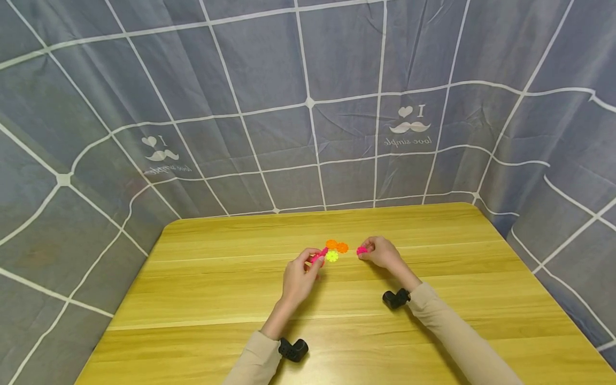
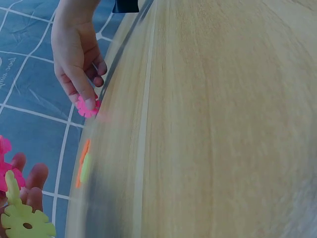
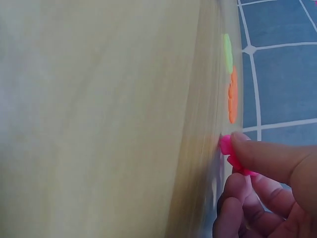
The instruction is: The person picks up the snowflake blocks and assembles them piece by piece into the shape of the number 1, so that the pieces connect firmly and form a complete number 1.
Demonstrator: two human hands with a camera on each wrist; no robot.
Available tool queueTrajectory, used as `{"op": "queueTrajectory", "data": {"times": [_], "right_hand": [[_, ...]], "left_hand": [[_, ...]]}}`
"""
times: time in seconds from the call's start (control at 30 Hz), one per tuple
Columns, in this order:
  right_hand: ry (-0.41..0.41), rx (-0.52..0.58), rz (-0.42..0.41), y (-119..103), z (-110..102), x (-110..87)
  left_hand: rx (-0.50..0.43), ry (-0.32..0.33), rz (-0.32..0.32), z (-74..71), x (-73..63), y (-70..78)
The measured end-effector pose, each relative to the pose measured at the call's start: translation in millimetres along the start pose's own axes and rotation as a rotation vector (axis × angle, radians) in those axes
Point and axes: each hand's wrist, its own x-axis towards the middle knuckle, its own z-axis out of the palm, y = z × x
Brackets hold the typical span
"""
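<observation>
My left hand (image 1: 297, 275) grips a cluster of pink notched discs (image 1: 317, 258) just above the table. In the left wrist view, a yellow notched disc (image 2: 28, 224) shows with these pink pieces (image 2: 6, 166) at the fingers. Between thumb and fingertips, my right hand (image 1: 383, 253) pinches a single pink notched disc (image 1: 362, 250), held close to the tabletop. Two orange discs (image 1: 342, 247) and a yellow-green disc (image 1: 332, 256) lie between the hands, nearer the left one. Part of the left-hand cluster is hidden by fingers.
The wooden table (image 1: 216, 299) reaches back to a grey curtain (image 1: 269, 139) with white grid lines, which also hangs at both sides. Each wrist wears a black camera mount, one at the left wrist (image 1: 293, 350).
</observation>
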Motion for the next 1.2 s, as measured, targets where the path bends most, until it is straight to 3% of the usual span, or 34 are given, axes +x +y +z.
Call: {"op": "queueTrajectory", "data": {"times": [0.27,0.57,0.77,1.2], "right_hand": [[0.028,0.019,-0.041,-0.9,3.4,-7.0],[0.061,0.111,-0.122,-16.4,0.7,-19.3],[0.104,0.093,-0.147,-27.2,0.7,-24.5],[0.162,0.212,-0.255,-50.2,-1.9,-38.1]], "left_hand": [[-0.003,0.001,0.005,2.2,-0.6,-0.6],[0.011,0.001,0.014,4.0,-0.3,-0.3],[0.019,-0.007,-0.008,5.5,0.1,0.7],[-0.040,-0.020,-0.016,10.0,0.0,2.8]]}}
